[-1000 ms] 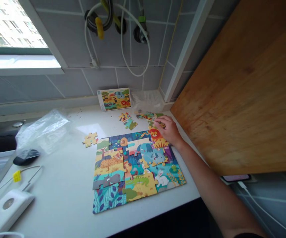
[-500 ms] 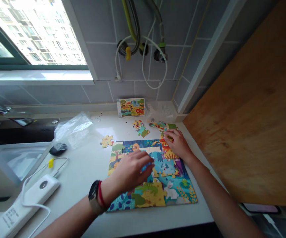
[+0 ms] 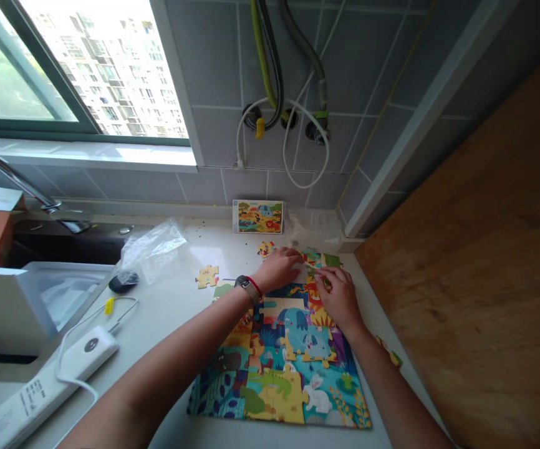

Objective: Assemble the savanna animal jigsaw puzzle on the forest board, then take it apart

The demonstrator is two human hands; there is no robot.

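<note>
A jigsaw puzzle (image 3: 274, 368) of jungle animals lies nearly assembled-looking on the white counter (image 3: 167, 324), with an elephant, a rabbit and a crocodile showing. My left hand (image 3: 277, 269) rests at its top edge, beside loose jigsaw pieces (image 3: 312, 257). My right hand (image 3: 340, 299) lies over the lion section, its fingertips on the pieces there (image 3: 319, 277). Whatever lies under both sets of fingers is hidden. A loose yellow piece (image 3: 207, 276) sits left of the puzzle, and another small group of pieces (image 3: 266, 249) lies just past my left hand.
A picture card (image 3: 257, 216) leans against the tiled wall. Clear plastic bags (image 3: 155, 243) lie on the counter, with a white power strip (image 3: 48, 390) and a black object (image 3: 123, 282) nearby. A wooden board (image 3: 466, 293) stands on the right.
My left hand has moved from over the puzzle's middle up to its top edge. The view has shifted, showing more of the window and wall. My right hand stays near the lion.
</note>
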